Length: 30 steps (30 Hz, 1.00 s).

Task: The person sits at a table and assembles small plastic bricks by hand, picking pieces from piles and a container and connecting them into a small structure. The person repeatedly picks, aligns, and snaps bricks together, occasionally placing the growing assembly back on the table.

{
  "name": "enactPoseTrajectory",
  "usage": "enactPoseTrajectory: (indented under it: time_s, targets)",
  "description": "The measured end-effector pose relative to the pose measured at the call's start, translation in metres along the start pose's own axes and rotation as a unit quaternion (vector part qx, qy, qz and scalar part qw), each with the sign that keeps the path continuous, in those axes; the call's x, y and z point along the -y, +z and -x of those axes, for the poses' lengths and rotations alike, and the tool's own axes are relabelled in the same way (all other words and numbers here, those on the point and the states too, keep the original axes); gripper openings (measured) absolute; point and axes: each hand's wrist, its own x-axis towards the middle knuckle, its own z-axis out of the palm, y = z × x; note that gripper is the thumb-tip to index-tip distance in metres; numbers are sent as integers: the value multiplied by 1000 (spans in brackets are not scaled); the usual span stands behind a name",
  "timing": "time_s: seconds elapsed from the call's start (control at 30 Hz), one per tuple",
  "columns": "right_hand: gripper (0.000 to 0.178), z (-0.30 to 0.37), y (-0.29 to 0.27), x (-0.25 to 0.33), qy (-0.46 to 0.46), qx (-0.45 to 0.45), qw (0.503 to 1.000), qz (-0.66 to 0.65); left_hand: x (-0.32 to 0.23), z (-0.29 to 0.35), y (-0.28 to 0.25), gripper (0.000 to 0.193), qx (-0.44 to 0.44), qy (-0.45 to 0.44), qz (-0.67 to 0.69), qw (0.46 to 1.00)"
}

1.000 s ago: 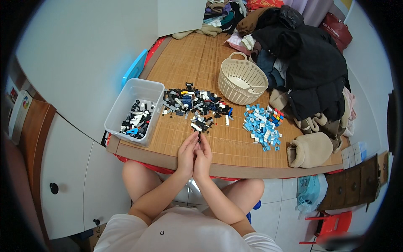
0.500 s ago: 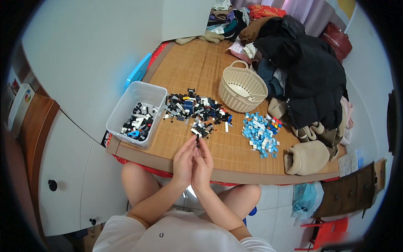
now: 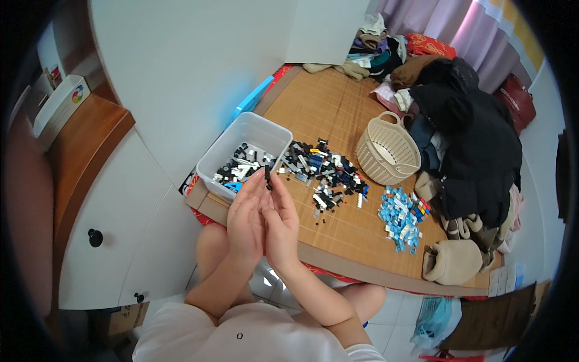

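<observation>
My left hand [image 3: 244,220] and my right hand [image 3: 281,226] are pressed together side by side. Between their fingertips is a small black building brick piece [image 3: 268,174]; what lies deeper in the palms is hidden. Just behind the fingers stands a clear plastic bin [image 3: 274,134] partly filled with black, white and grey bricks [image 3: 244,166]. To its right a loose pile of mostly black and white bricks [image 3: 322,166] is spread on the mat. Several small bricks [image 3: 325,199] lie at the pile's near edge.
On the bamboo mat [image 3: 313,102] are a beige basket [image 3: 388,154], a heap of light blue bricks [image 3: 399,220] and a puzzle cube [image 3: 421,209]. Dark clothes [image 3: 476,151] cover the right side. A blue lid [image 3: 250,101] leans behind the bin, beside a white cabinet [image 3: 181,72].
My joined hands have moved from the near edge of the brick pile left and up to the bin's near right side, still holding the black piece. The head view has swung left.
</observation>
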Motion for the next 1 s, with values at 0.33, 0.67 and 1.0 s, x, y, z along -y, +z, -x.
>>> enactPoseTrajectory:
  time_s: [0.33, 0.67, 1.0]
  targets:
    - [51, -10, 17, -20, 39, 25, 999, 21, -20, -5, -12, 53, -56, 2, -16, 998]
    - [51, -8, 12, -16, 37, 16, 999, 11, -16, -1, -11, 53, -40, -11, -25, 999]
    - [51, 15, -34, -3, 13, -73, 997, -12, 27, 15, 4, 49, 39, -102, -44, 993]
